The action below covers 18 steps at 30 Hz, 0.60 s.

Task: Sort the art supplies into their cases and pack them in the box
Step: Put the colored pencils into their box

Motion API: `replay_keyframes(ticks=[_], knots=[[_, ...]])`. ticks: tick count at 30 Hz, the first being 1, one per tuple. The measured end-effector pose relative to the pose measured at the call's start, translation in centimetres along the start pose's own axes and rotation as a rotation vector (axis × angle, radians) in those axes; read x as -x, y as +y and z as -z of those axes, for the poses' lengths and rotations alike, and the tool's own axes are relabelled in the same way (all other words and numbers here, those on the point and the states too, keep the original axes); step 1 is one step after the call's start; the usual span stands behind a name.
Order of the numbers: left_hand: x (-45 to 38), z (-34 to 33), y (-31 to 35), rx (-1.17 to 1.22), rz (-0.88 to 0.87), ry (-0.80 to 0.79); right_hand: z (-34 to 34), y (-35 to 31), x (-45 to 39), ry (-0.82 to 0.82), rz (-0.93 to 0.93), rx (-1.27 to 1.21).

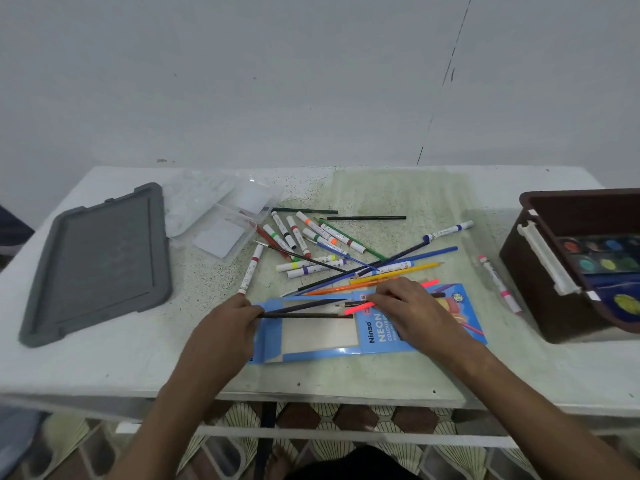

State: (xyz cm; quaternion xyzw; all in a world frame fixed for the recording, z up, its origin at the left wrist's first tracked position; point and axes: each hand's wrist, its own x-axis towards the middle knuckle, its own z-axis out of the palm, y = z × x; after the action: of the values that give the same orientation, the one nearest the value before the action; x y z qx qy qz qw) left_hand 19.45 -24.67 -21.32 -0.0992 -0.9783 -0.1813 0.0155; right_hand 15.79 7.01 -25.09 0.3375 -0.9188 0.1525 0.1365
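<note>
Left hand [231,318] pinches dark pencils [304,315] at the case [346,332] mouth, 9 o'clock end. Right hand [403,304] grips the pink pencil [356,308]; best aligned tips-first, then slid in.

Both bare forearms reach forward from the bottom edge of the view and angle inward, so the hands sit close to each other but apart. The left hand [231,318] lies knuckles up, its fingers curled inward toward the right hand, pinching the near end of a thin dark pencil [304,316] that runs straight across toward the right hand. The right hand [407,304] is palm down with its wrist bent slightly, fingers bunched and curled over the middle of a neon pink pencil [360,307], fingertips pointing at the left hand. Its thumb is hidden beneath the fingers.
</note>
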Motion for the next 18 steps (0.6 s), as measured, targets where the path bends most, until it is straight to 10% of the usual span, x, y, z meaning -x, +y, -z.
replay_keyframes(ticks=[18], knots=[[-3.6,-2.8,3.3,-0.226,-0.179,0.056,0.2,0.7,0.0,0.027,-0.080,-0.110]])
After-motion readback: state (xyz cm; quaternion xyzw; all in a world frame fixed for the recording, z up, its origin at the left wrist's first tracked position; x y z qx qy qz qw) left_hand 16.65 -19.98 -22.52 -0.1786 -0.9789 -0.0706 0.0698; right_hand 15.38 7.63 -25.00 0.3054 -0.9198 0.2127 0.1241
